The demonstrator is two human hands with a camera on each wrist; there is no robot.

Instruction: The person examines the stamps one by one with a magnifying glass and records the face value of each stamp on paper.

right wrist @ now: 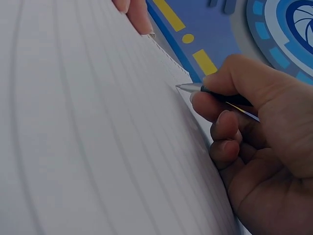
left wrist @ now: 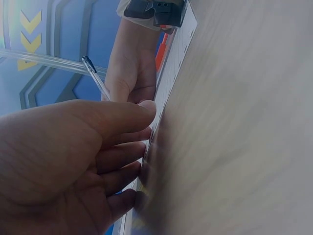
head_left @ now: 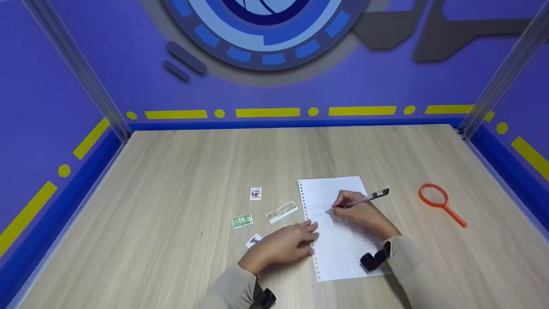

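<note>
A lined sheet of paper [head_left: 343, 253] with punched holes down its left side lies on the table. My right hand [head_left: 364, 213] pinches a clear pen with a black cap end [head_left: 379, 194]. In the right wrist view the silver tip of the pen [right wrist: 190, 87] meets the paper, and the head view shows faint marks near it. My left hand [head_left: 285, 245] rests with loosely extended fingers on the sheet's holed edge. In the left wrist view, the thumb [left wrist: 117, 117] and fingers lie along that edge.
Left of the paper lie small stamp-like pieces: a picture one [head_left: 255, 193], a long beige one [head_left: 282, 212], a green one [head_left: 242, 221], and another [head_left: 253, 240] partly covered by my left hand. A red magnifying glass [head_left: 454, 216] lies to the right. Purple walls [head_left: 266, 96] enclose the table.
</note>
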